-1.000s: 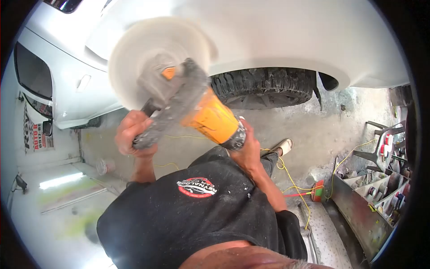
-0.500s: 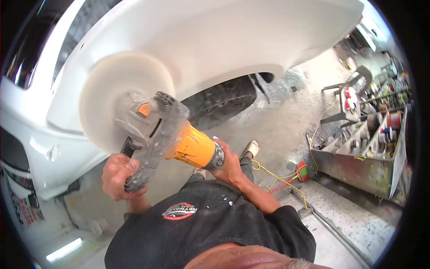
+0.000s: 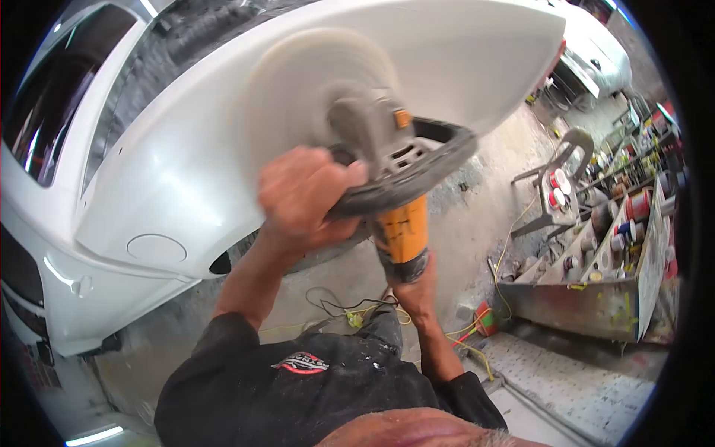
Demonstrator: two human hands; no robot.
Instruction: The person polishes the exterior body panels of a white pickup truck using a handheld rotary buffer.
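A yellow and black polisher point(image 3: 406, 227) is held in both hands. My left hand point(image 3: 305, 190) is wrapped round the black loop handle near the head, slightly blurred. Around the rear end of the yellow body, my right hand point(image 3: 417, 287) is closed. The round pale pad point(image 3: 305, 82) is blurred by spinning and lies against or just over the white car panel point(image 3: 477, 67); contact cannot be made out.
A round fuel-flap outline point(image 3: 156, 248) marks the panel at left. On the right stand a grey chair point(image 3: 570, 149) with red-and-white rolls and a metal bin point(image 3: 573, 302) of supplies. A yellow cord point(image 3: 499, 276) trails over the floor.
The polisher has swung right and up across the panel, with both hands still on it, and its handle has turned. The camera view has also shifted, showing more of the car's left side.
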